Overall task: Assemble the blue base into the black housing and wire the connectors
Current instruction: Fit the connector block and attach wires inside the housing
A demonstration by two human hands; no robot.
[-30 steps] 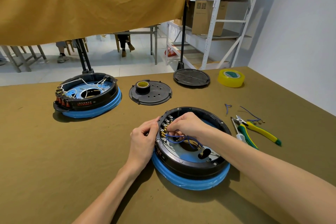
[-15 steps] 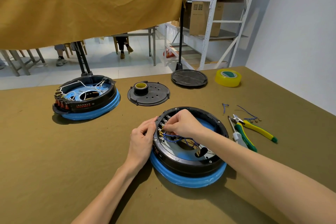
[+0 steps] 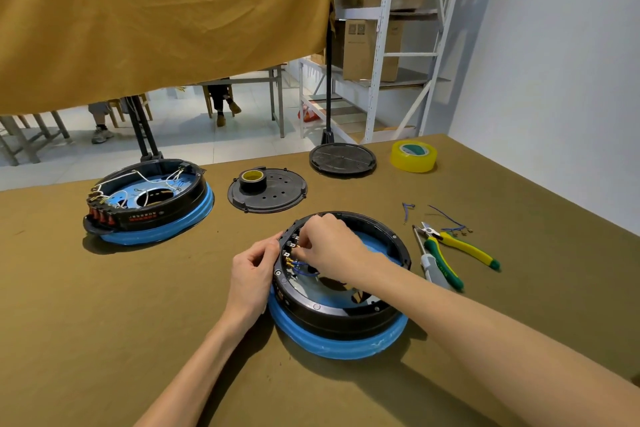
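Here, seen from my head camera, I am working at a worktop [image 3: 104,322] covered in olive cloth. Near its front edge, about the middle, sits the black housing [image 3: 332,314], already seated on the blue base [image 3: 332,345], whose rim shows beneath it. My left hand [image 3: 254,274] rests against the housing's left outer wall, fingers curled together against the rim. My right hand [image 3: 329,246] reaches inside from the right, fingertips bunched and pinching at the row of connectors [image 3: 289,255] on the inner left wall; I cannot tell exactly what they grip. Thin blue wires [image 3: 303,267] loop just beneath that hand.

Toward the left edge stands a second black and blue unit [image 3: 145,203] with white wires inside. Near the far edge lie a black plate [image 3: 277,199] carrying a small tape roll [image 3: 252,180], a black disc [image 3: 343,159] and yellow tape [image 3: 413,156]. Toward the right edge lie cutters [image 3: 460,246], a screwdriver [image 3: 440,269] and wire scraps [image 3: 446,218].
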